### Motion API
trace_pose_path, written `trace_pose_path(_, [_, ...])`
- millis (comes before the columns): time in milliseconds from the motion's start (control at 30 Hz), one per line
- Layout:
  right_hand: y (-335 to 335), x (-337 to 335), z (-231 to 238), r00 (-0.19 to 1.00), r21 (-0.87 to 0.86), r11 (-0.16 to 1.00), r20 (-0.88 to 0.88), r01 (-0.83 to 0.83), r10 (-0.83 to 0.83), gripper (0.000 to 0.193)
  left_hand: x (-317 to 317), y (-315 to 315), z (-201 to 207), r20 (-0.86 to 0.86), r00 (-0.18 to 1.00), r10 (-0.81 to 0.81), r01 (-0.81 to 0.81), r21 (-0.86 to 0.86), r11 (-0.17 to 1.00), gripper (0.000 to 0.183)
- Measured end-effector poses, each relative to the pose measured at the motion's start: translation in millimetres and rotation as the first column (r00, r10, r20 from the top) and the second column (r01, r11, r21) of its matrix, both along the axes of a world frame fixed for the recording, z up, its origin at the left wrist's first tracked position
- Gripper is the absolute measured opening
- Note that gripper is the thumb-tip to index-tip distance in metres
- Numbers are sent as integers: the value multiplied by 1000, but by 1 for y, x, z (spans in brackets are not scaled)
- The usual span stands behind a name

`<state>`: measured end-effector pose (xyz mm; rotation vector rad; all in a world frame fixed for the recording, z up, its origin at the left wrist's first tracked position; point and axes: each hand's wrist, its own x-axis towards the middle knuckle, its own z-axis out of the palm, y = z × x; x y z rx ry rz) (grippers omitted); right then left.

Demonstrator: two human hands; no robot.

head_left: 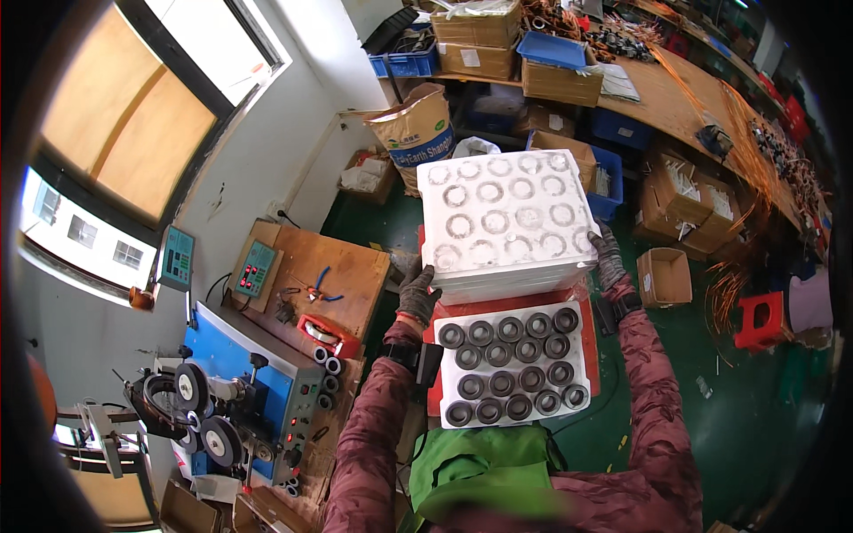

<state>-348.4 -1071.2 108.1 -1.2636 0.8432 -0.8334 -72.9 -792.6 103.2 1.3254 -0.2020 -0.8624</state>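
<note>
A thick block of white foam trays (480,200), seemingly stacked, has rows of grey ring marks on its top. My left hand (416,293), in a dark grey glove, grips its near left corner. On the right side my right hand (609,259), gloved too, holds the near right corner; some of its fingers are hidden behind the foam. Closer to my body lies a white foam tray (440,391) with several rows of dark rings (502,384). Red surface (590,342) shows around this tray and under the stack's near edge.
To the left, a blue machine (267,355) with black rollers stands by a wooden bench (342,249) carrying blue-handled pliers (318,286) and a red tape dispenser (327,336). A large paper sack (413,129) stands behind the stack. Cardboard boxes (665,277) and a red stool (761,320) are at right.
</note>
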Motion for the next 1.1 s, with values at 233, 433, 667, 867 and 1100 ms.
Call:
trace_pose_path(233, [-4, -15, 2, 999, 16, 999, 3, 35, -35, 40, -6, -11, 4, -231, 971, 53, -59, -21, 998, 54])
trace_pose_path(433, [40, -53, -18, 947, -111, 965, -191, 239, -257, 42, 31, 77, -64, 651, 701, -291, 112, 302, 947, 41])
trace_pose_path(667, [120, -65, -108, 614, -475, 738, -783, -479, -106, 39, -48, 90, -115, 439, 823, -361, 179, 403, 897, 44])
trace_pose_path(867, [151, -32, -86, 388, -412, 602, -904, -684, -178, 45, -93, 43, -84, 418, 437, -796, 129, 847, 515, 45])
trace_pose_path(1100, [157, -35, -66, 474, -461, 503, -874, -731, -111, 42, -95, 60, -86, 526, 313, -791, 172, 787, 592, 45])
